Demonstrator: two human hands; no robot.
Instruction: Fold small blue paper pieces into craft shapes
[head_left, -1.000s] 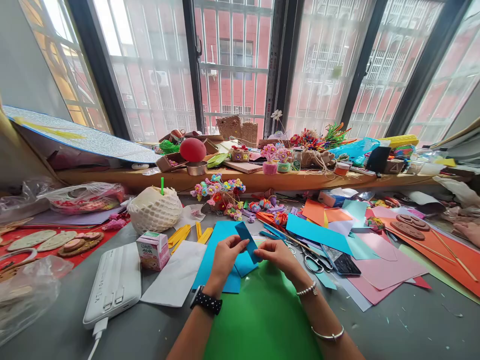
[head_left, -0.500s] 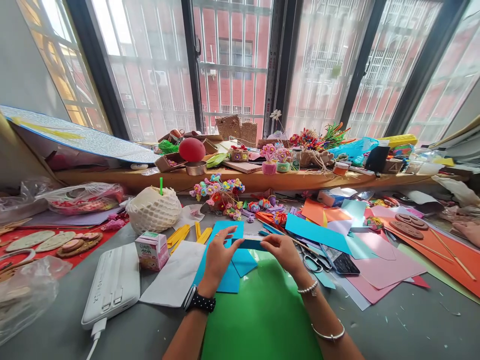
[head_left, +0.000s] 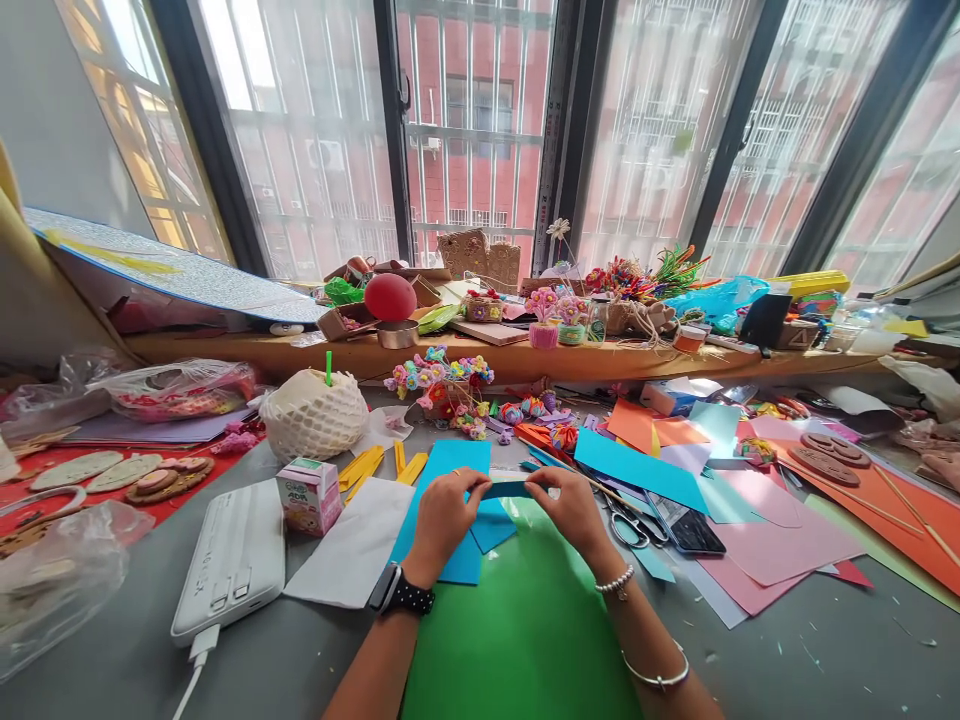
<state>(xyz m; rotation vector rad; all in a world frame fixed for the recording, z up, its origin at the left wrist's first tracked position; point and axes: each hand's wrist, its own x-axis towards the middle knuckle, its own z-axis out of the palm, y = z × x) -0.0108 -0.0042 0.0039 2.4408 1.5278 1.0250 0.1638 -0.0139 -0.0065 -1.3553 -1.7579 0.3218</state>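
The blue strip (head_left: 507, 489) spans the gap between the left hand (head_left: 444, 515) and the right hand (head_left: 574, 515), its long axis running side to side. Neither hand is nearer: each pinches one end, fingers (head_left: 478, 482) closed to the strip's thickness. It sits at the far end of the green mat (head_left: 517, 630); whether it touches the mat, I cannot tell.

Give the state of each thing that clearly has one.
Blue paper strip: held level
Left hand: pinching strip's left end
Right hand: pinching strip's right end
Scissors: lying down, open or shut unclear
Power bank: cable plugged in
Drink carton: upright
Green straw: upright
Phone: lying flat
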